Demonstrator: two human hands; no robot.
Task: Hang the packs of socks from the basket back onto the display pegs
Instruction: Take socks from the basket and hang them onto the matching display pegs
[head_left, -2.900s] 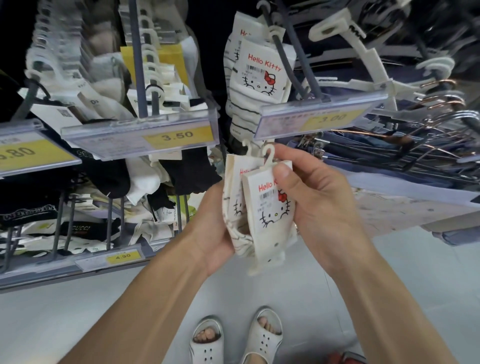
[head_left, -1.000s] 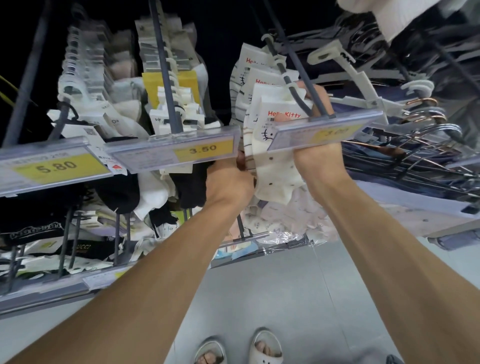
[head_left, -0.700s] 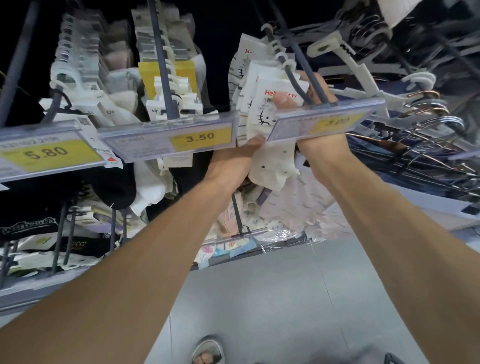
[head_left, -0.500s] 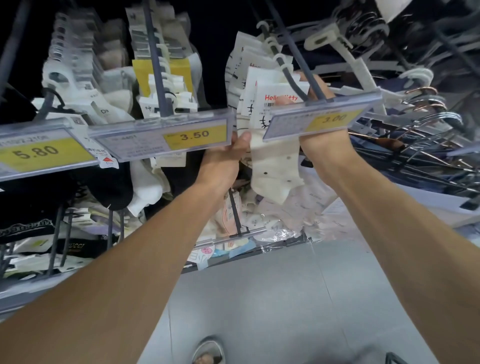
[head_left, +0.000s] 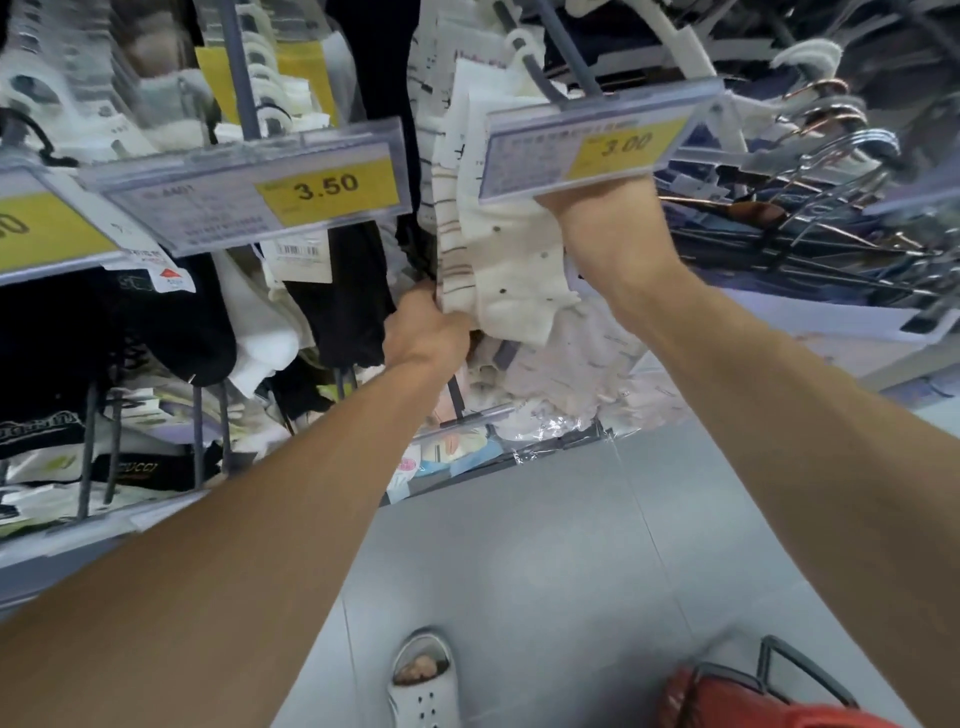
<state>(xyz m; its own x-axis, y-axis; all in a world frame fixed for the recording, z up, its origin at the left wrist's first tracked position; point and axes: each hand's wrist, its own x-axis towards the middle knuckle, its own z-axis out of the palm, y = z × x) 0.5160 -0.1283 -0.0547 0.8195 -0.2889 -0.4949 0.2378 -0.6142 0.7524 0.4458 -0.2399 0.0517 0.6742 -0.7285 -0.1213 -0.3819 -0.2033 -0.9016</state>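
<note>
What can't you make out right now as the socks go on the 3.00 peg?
Head view only:
- Right hand: fingers hidden behind the 3.00 tag, so its grip is unknown.
- Pack hooks: hidden by the same tag and blurred; whether they are on the peg cannot be told.
- Left hand: fingers buried in the socks.
- Basket: cut off by the bottom edge, contents unseen.

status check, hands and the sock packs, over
Left hand gripping bottom of cream dotted and striped sock packs. Right hand up behind clear 3.00 price tag holder, fingers hidden. Hooks out of sight; hang unconfirmed.
</note>
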